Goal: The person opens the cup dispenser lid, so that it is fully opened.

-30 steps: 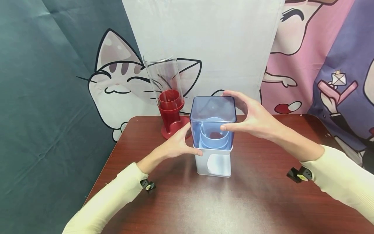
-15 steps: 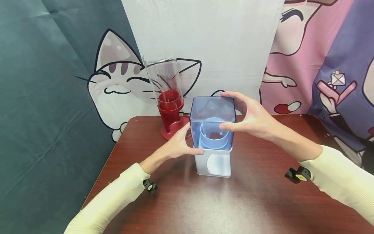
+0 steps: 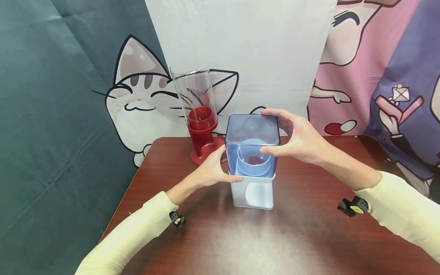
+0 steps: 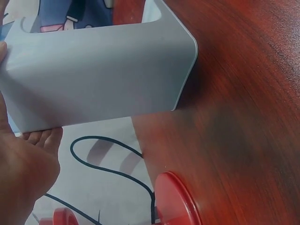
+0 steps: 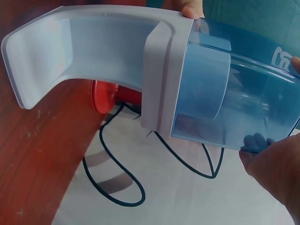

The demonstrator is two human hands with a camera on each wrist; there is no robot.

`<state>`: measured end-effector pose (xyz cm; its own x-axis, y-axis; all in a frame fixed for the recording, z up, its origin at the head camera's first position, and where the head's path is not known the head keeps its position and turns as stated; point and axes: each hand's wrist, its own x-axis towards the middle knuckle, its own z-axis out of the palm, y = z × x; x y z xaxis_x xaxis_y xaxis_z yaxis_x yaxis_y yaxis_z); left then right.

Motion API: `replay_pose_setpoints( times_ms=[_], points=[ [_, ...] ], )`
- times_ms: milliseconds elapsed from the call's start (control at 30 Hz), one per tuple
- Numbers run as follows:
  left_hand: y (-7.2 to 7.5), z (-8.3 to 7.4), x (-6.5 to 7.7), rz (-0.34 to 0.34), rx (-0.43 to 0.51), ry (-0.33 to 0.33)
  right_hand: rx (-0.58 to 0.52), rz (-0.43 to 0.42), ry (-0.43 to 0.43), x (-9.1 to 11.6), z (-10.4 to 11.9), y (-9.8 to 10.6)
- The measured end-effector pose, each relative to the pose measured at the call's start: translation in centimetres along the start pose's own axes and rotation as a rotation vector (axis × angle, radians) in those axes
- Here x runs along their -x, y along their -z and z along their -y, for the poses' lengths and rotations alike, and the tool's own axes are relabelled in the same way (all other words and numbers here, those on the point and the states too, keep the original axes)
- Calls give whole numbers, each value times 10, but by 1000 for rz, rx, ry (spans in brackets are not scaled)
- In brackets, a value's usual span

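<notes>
The white container (image 3: 240, 194) stands upright on the tabletop (image 3: 309, 214) in front of me, with a see-through blue cover (image 3: 252, 128) seated on its upper rim. Through the cover I see a round collar (image 3: 253, 162) rising from the top of the container, and a rounded cutout shows low on its front.

My left hand (image 3: 209, 170) grips the container from its left, just under the seam. The thumb reaches across the front near the rim and the other fingers curl behind, so the hand is spread about as wide as the body it holds; the left wrist view shows those fingers wrapped behind the wall.

My right hand (image 3: 297, 139) has the cover from the right side, higher up. Its thumb presses the front face near the top edge and its fingers reach to the back corner, a broad C-shaped hold with the cover between.

Farther back and to my left, near my left fingers, a red stand (image 3: 201, 141) carries a clear tube (image 3: 192, 89). Behind the tabletop hangs a printed backdrop (image 3: 268, 46) with cartoon figures. Pale yellow sleeves cover my forearms, a small black camera at each wrist.
</notes>
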<state>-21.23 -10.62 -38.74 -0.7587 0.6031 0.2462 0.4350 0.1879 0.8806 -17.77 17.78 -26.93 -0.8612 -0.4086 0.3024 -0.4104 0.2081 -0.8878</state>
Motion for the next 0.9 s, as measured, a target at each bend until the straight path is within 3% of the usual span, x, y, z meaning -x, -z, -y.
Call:
replay_pose_setpoints(
  times_ms=[400, 700, 900],
  points=[
    [0, 1, 2, -1, -46, 8, 50, -24, -53, 0, 2, 2],
    [-1, 1, 3, -23, -91, 10, 28, -15, -3, 1, 1, 1],
    [-2, 1, 2, -18, -92, 7, 77, -26, 8, 4, 1, 1]
  ],
)
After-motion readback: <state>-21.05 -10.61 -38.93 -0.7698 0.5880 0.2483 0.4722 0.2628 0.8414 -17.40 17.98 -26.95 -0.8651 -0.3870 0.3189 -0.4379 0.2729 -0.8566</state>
